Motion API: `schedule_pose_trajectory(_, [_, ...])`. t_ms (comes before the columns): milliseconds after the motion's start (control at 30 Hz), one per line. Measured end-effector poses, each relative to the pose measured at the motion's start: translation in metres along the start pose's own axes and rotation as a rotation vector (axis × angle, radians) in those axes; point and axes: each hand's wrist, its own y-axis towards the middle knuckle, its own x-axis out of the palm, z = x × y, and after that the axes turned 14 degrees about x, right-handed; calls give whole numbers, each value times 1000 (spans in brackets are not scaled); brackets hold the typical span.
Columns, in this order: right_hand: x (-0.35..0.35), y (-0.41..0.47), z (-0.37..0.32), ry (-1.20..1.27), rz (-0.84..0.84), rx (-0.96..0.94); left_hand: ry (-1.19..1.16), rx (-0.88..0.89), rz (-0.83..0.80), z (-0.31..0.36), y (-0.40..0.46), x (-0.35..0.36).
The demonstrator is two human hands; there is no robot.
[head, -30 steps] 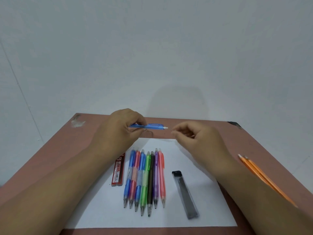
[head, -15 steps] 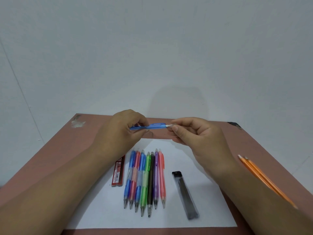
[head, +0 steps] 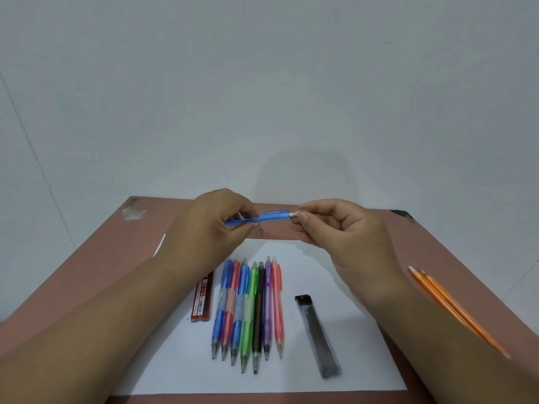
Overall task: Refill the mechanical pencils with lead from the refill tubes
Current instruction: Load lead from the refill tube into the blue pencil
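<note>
red refill tube (head: 201,298) labelled "lead", beside the pencil row (head: 248,310)

Blue pencil (head: 264,217), red refill tube (head: 201,298), two orange pencils (head: 455,309)

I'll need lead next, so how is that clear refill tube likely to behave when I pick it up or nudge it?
The clear tube looks thin, flat-sided and rigid, so it will probably slide on the paper rather than roll. It seems light for its size, so a nudge could skate it away. The dark leads inside are likely brittle, so lift it gently and keep the black cap on.
</note>
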Motion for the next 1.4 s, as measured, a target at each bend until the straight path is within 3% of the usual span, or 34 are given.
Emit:
schedule_pose_trajectory(467, [-1,1,-1,44,-1,13,-1,45,4,16,2,-1])
schedule_pose_trajectory(767, [6,-4,-8,371,-185,203,-141,35,5,44,5,7])
schedule_pose_trajectory(867, [6,-1,-11,586,-167,272,-375,-123,-17,55,6,5])
schedule_pose_trajectory(1000, [-5,6,-14,949,-158,328,-917,-519,32,61,12,2])
schedule_pose_trajectory(1067, [-12,9,-14,1072,-182,333,-1070,-647,13,63,16,1])
schedule_pose_trajectory(1267, [-26,9,-15,1202,-293,273,-1217,-720,-171,68,17,-2])
schedule_pose_trajectory(1400, [-28,7,-18,1213,-272,237,-1213,-699,-192,69,16,0])
